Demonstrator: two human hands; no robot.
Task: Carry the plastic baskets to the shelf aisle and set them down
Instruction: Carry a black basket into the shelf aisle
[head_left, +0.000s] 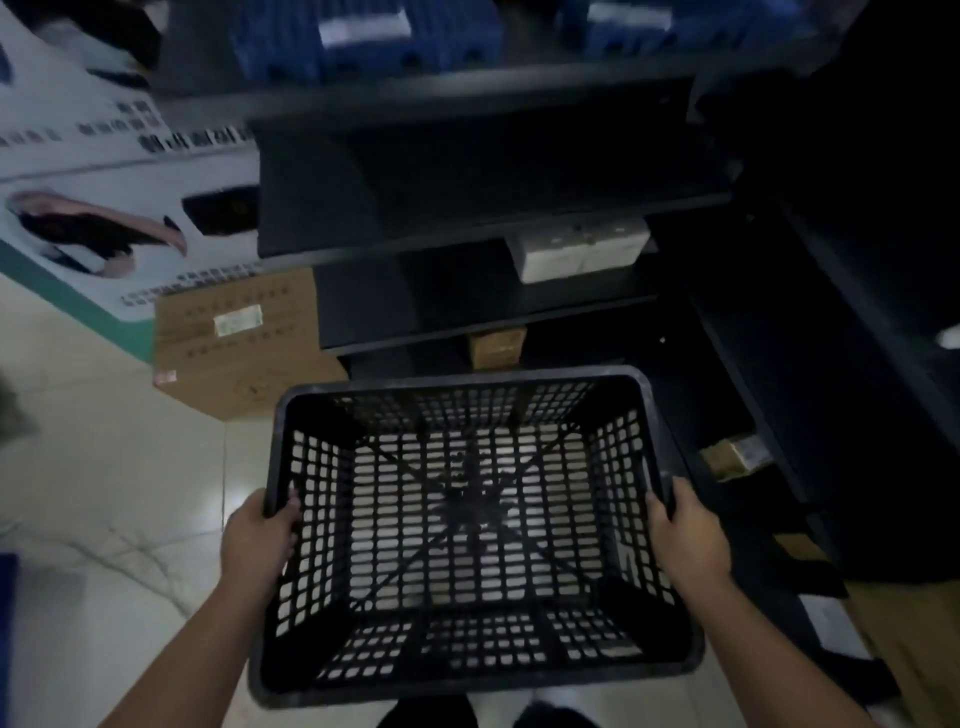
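I hold a black plastic basket (470, 525) with lattice walls and floor, empty, in front of my body above the pale tiled floor. My left hand (257, 538) grips its left rim, fingers curled over the edge. On the opposite rim my right hand (685, 535) grips in the same way. The basket's far edge sits close to the bottom of a dark metal shelf unit (467, 218) straight ahead. Whether there is more than one basket stacked here I cannot tell.
A brown cardboard box (239, 353) stands on the floor left of the shelf, below a printed white poster (104, 208). Blue bins (363, 41) sit on an upper shelf. A white box (582, 249) rests on a lower shelf. More dark shelving (831, 364) runs along the right.
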